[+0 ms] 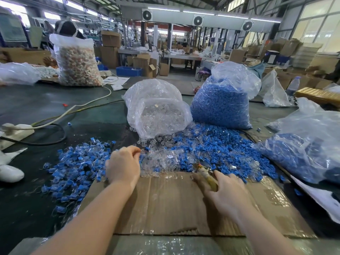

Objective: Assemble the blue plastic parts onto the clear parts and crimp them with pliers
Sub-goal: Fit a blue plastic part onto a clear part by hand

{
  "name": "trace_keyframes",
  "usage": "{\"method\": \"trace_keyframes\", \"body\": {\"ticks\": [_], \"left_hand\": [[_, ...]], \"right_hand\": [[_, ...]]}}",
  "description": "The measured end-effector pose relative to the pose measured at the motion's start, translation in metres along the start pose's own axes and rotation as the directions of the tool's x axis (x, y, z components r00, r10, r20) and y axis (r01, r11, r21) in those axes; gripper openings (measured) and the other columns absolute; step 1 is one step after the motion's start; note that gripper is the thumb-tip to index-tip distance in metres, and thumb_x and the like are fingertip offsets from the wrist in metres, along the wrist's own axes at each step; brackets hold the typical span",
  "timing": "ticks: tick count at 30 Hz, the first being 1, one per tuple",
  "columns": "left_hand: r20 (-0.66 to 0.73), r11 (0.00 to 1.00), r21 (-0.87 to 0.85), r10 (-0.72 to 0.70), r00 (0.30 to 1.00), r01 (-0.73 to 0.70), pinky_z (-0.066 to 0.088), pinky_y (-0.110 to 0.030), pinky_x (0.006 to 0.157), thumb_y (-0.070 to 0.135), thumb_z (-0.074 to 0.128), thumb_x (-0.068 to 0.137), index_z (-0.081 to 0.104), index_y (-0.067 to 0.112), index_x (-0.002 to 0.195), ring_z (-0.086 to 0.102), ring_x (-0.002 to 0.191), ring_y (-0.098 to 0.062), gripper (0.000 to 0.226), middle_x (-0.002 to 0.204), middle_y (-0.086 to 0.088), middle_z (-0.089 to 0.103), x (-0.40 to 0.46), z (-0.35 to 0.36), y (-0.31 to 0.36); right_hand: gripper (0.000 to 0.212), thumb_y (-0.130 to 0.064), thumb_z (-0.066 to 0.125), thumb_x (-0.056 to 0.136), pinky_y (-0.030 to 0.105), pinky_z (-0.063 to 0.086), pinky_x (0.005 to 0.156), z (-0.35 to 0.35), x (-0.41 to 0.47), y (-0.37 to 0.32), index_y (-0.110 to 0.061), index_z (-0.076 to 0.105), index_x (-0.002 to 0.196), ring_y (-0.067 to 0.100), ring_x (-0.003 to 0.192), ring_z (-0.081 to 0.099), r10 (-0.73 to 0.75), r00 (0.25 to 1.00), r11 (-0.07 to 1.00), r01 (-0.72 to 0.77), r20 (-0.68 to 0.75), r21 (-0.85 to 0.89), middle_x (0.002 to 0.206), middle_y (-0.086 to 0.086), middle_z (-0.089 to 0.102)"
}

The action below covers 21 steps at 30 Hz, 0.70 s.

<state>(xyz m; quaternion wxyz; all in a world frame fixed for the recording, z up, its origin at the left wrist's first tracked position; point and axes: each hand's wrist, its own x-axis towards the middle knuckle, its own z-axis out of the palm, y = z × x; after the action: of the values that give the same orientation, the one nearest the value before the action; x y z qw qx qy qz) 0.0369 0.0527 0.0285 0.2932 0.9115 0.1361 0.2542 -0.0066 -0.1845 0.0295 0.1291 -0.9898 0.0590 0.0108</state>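
My left hand (123,163) curls over the loose small clear plastic parts (161,161), fingertips pinched together at the pile's edge. My right hand (225,193) grips the yellow-handled pliers (207,174) on the flattened brown cardboard sheet (165,203); loose small blue plastic parts (220,151) lie just beyond it.

Bright daylight from right-hand windows (316,24), wide-angle edge bending, blurred background.

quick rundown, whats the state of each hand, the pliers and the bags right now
left hand: fingers curled, pinching in the loose parts
right hand: gripping the pliers
pliers: held, tip toward the pile
clear parts bag: open, spilling
blue parts bag: upright, open top
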Motion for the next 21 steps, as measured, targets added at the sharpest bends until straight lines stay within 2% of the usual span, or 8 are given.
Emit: {"method": "trace_keyframes", "body": {"ticks": [1,3,7,10,12,14,18,21], "left_hand": [[-0.020,0.995,0.098,0.026,0.999,-0.024,0.042,-0.030,0.072,0.025,0.052,0.094,0.067,0.026,0.108,0.056,0.082,-0.017,0.021,0.097,0.000,0.067,0.004,-0.002,-0.007],[-0.015,0.964,0.262,0.044,0.999,-0.038,0.033,-0.034,0.077,0.027,0.049,0.096,0.065,0.031,0.112,0.051,0.091,-0.020,0.024,0.102,0.001,0.064,0.010,-0.005,-0.020],[0.044,0.911,0.411,0.011,0.999,-0.028,0.031,-0.038,0.088,0.018,0.046,0.096,0.063,0.037,0.115,0.046,0.103,-0.020,0.031,0.108,0.004,0.059,0.015,-0.007,-0.039],[0.068,0.887,0.461,0.000,0.998,-0.031,0.030,-0.037,0.088,0.018,0.045,0.096,0.061,0.040,0.117,0.041,0.106,-0.019,0.033,0.112,0.005,0.056,0.013,-0.005,-0.041],[0.065,0.903,0.427,0.015,0.998,-0.042,0.027,-0.035,0.087,0.022,0.046,0.096,0.060,0.039,0.117,0.037,0.107,-0.019,0.030,0.115,0.006,0.053,0.009,-0.001,-0.035],[0.049,0.945,0.317,0.065,0.997,-0.077,0.028,-0.033,0.086,0.027,0.050,0.095,0.062,0.033,0.116,0.037,0.104,-0.018,0.026,0.112,0.005,0.054,0.003,0.004,-0.024],[0.078,0.982,-0.043,0.185,0.980,-0.182,0.032,-0.018,0.082,0.021,0.057,0.090,0.066,0.018,0.108,0.041,0.094,-0.009,0.020,0.105,0.000,0.062,-0.018,0.022,0.004],[0.174,0.964,-0.166,0.236,0.956,-0.208,0.040,-0.016,0.081,0.019,0.056,0.091,0.065,0.016,0.106,0.050,0.093,-0.008,0.019,0.104,0.001,0.062,-0.036,0.041,0.021]], "right_hand": [[0.058,-0.051,0.054,0.088,0.038,0.034,0.104,0.002,-0.001,0.005,-0.025,0.036,0.136,0.026,0.123,0.038,0.021,1.000,0.998,-0.022,-0.007,-0.066,0.130,0.007,0.046],[0.072,-0.058,0.049,0.087,0.038,0.029,0.108,0.006,-0.003,0.012,-0.025,0.022,0.145,0.028,0.131,0.031,0.028,0.999,0.990,-0.032,-0.031,-0.139,0.140,0.009,0.038],[0.070,-0.062,0.042,0.088,0.037,0.028,0.107,0.014,-0.006,0.018,-0.028,0.021,0.145,0.027,0.130,0.031,0.000,0.998,0.984,-0.011,-0.062,-0.177,0.140,0.008,0.036],[0.071,-0.065,0.037,0.088,0.038,0.027,0.108,0.015,-0.006,0.022,-0.030,0.017,0.146,0.027,0.132,0.028,-0.016,0.998,0.983,0.006,-0.055,-0.181,0.142,0.007,0.033],[0.069,-0.068,0.030,0.087,0.041,0.027,0.108,0.014,-0.005,0.023,-0.032,0.018,0.146,0.027,0.134,0.027,-0.002,1.000,0.989,-0.003,-0.031,-0.150,0.144,0.006,0.032],[0.064,-0.068,0.026,0.088,0.042,0.027,0.108,0.011,-0.001,0.024,-0.034,0.028,0.143,0.025,0.133,0.029,0.009,0.999,0.995,-0.014,-0.054,-0.094,0.143,0.004,0.035],[0.039,-0.045,0.044,0.094,0.033,0.038,0.099,0.002,0.018,0.033,-0.026,0.050,0.128,0.017,0.118,0.047,-0.008,0.974,1.000,0.004,-0.227,-0.021,0.127,-0.002,0.053],[0.028,-0.028,0.052,0.094,0.032,0.044,0.095,-0.002,0.036,0.040,-0.019,0.056,0.120,0.018,0.110,0.053,0.035,0.970,0.999,-0.030,-0.242,0.025,0.118,0.000,0.060]]}}
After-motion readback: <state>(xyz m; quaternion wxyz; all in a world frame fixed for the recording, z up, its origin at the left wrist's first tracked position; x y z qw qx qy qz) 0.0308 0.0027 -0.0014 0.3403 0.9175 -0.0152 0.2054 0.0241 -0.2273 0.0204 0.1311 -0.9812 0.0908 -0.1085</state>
